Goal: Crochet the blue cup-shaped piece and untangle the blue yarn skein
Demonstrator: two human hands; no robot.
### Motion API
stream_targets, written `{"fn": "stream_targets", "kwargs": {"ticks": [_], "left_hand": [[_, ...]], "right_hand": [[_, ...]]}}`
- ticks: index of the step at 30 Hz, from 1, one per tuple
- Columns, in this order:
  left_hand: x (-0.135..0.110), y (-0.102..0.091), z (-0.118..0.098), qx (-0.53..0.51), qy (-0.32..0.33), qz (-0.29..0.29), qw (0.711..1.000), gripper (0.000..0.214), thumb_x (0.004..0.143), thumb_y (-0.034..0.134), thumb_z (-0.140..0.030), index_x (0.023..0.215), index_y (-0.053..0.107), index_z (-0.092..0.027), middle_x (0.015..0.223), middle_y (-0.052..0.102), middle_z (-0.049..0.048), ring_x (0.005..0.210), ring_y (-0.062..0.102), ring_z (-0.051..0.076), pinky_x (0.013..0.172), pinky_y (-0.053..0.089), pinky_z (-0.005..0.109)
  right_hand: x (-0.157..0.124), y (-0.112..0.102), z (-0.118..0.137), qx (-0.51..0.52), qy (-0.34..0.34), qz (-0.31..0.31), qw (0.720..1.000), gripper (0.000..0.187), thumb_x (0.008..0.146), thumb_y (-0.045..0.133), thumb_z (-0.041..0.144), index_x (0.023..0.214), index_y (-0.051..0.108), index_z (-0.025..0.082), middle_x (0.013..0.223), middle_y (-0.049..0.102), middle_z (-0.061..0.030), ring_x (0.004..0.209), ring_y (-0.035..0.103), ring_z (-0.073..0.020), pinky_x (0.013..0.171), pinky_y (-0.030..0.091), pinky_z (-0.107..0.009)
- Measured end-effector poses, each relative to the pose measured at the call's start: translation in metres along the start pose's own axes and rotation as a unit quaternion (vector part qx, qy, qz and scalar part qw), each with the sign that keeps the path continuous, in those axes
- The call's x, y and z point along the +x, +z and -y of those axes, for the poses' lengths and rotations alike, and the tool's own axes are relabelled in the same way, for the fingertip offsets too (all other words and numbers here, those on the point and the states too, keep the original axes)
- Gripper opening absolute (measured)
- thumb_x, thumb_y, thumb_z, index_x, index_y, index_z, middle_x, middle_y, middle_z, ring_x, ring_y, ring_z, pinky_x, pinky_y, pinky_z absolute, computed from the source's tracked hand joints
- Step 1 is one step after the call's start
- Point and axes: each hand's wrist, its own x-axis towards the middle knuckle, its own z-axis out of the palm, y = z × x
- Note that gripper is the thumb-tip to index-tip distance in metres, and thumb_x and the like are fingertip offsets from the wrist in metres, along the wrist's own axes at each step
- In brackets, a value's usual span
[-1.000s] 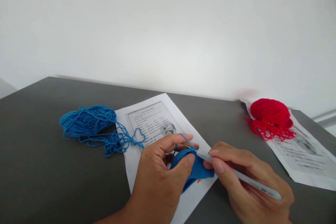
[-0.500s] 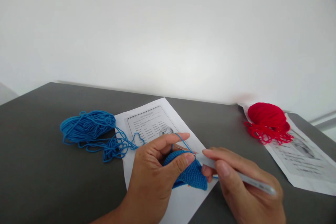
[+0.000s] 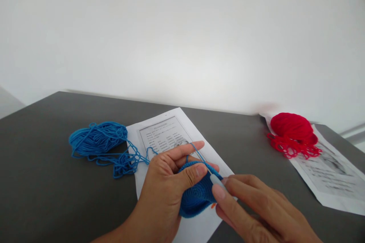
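My left hand point(image 3: 168, 182) pinches a round blue crocheted piece point(image 3: 196, 195) between thumb and fingers. Over its raised index finger runs a strand of blue yarn point(image 3: 199, 152) that drops to the edge of the piece. My right hand point(image 3: 253, 205) grips a crochet hook point(image 3: 218, 181) by its pale handle; most of the handle is hidden by the fingers. The hook's thin metal shaft meets the upper edge of the crochet beside my left thumb, and its tip is hidden. A tangled blue yarn skein point(image 3: 98, 138) lies to the left, trailing loose strands toward my left hand.
Beneath my hands a printed sheet point(image 3: 159, 121) lies on the dark grey table point(image 3: 71, 205). On the right, a red yarn ball point(image 3: 293, 127) with loose loops rests on a second printed sheet point(image 3: 342, 186). A white wall point(image 3: 182, 38) rises behind the table.
My right hand has tilted, swinging the hook's handle down and out of sight under the fingers. The crocheted piece has turned, showing its spiral face. The whole view has shifted slightly.
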Motion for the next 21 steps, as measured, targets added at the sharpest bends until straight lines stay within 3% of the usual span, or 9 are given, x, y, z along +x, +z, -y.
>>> {"fn": "stream_targets", "kwargs": {"ticks": [2, 6, 16, 21], "left_hand": [[0.001, 0.001, 0.0, -0.005, -0.002, -0.004, 1.0, 0.056, 0.058, 0.101, -0.019, 0.109, 0.08, -0.012, 0.076, 0.081, 0.011, 0.064, 0.074, 0.017, 0.062, 0.058, 0.022], [0.001, 0.0, -0.001, 0.025, 0.012, -0.015, 0.999, 0.058, 0.06, 0.1, -0.023, 0.113, 0.079, -0.013, 0.077, 0.082, 0.0095, 0.066, 0.074, 0.015, 0.065, 0.057, 0.021], [0.002, -0.003, -0.004, 0.173, 0.094, -0.028, 0.98, 0.045, 0.072, 0.088, -0.022, 0.115, 0.08, -0.016, 0.075, 0.082, 0.0041, 0.073, 0.074, 0.016, 0.073, 0.056, 0.024], [0.004, -0.004, -0.006, 0.257, 0.121, -0.042, 0.958, 0.043, 0.076, 0.081, -0.024, 0.118, 0.079, -0.016, 0.078, 0.082, 0.0034, 0.07, 0.071, 0.017, 0.072, 0.054, 0.027]], "right_hand": [[-0.003, 0.004, -0.003, -0.046, -0.041, -0.01, 0.998, 0.025, 0.1, 0.064, 0.027, 0.122, 0.077, 0.026, 0.097, 0.082, -0.0046, 0.085, 0.079, -0.02, 0.069, 0.065, -0.021], [-0.009, 0.013, -0.002, -0.112, -0.055, -0.029, 0.992, 0.029, 0.097, 0.068, 0.033, 0.124, 0.077, 0.027, 0.097, 0.083, -0.0042, 0.084, 0.08, -0.0236, 0.072, 0.068, -0.026], [-0.003, 0.016, 0.005, -0.124, -0.048, -0.059, 0.989, 0.027, 0.097, 0.07, 0.025, 0.123, 0.078, 0.025, 0.091, 0.082, -0.0025, 0.075, 0.08, -0.0202, 0.069, 0.068, -0.023], [0.007, 0.012, 0.006, -0.126, -0.071, -0.062, 0.987, 0.016, 0.096, 0.068, 0.014, 0.106, 0.079, 0.018, 0.084, 0.08, -0.0021, 0.07, 0.078, -0.0165, 0.062, 0.065, -0.022]]}}
